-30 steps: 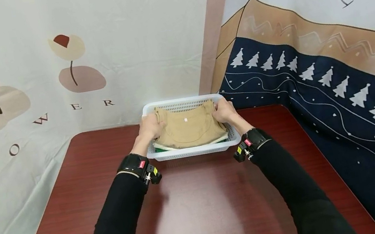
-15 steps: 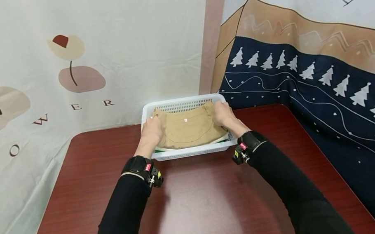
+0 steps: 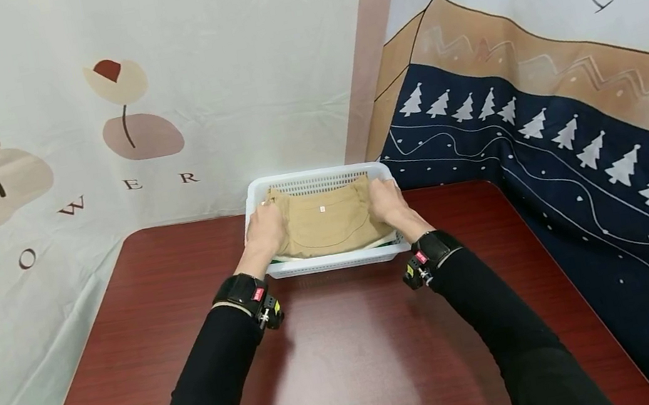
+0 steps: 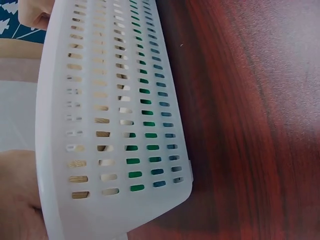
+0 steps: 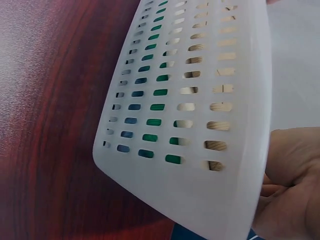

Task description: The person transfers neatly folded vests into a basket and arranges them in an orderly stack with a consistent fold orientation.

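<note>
A folded tan garment (image 3: 328, 223) with a small white tag lies on top of a stack inside a white plastic basket (image 3: 335, 265). At its left end my left hand (image 3: 265, 229) grips the cloth with curled fingers. My right hand (image 3: 388, 203) holds the opposite end the same way, its wrist over the basket's front right corner. The garment hides most of the fingertips in the head view. Through the basket's slots, both wrist views show tan cloth above white, green cloth (image 4: 136, 188) and blue cloth (image 5: 123, 148) in layers.
The basket stands at the far edge of a reddish-brown wooden table (image 3: 348, 372). Behind it hangs a pale printed curtain (image 3: 249, 71), and a navy cloth with white trees (image 3: 557, 190) hangs at the right. Each wrist wears a black camera strap (image 3: 243, 296).
Both hands have shifted slightly over the basket, and the wrists have drawn a little inward. The tan garment's front corners sit a little lower, leaving less green showing beneath. The basket stays put.
</note>
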{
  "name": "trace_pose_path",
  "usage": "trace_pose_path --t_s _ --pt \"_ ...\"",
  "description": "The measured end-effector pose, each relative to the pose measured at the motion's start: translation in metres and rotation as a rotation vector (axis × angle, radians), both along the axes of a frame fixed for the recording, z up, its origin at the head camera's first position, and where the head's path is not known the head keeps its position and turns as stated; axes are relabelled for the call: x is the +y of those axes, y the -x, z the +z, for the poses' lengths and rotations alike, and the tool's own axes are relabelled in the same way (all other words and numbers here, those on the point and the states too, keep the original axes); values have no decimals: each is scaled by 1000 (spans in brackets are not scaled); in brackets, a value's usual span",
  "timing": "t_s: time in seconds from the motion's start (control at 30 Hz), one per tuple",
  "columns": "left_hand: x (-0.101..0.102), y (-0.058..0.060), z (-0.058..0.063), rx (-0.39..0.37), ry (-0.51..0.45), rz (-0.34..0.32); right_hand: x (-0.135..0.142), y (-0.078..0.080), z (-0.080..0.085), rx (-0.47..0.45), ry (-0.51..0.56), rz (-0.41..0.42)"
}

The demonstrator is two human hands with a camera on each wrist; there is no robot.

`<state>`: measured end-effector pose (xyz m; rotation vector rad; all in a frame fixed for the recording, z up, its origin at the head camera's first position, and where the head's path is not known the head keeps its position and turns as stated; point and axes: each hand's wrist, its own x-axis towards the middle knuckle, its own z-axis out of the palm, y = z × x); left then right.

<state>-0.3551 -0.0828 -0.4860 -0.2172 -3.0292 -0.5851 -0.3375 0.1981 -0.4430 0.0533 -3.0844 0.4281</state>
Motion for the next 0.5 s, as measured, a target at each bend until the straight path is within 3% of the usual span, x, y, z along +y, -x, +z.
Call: trace_pose_path --t_s 0.2,0.5 --pt "4 -3 1 72 22 15 4 -3 0 18 21 6" --pt "8 -29 28 122 47 -57 9 -12 3 36 61 26"
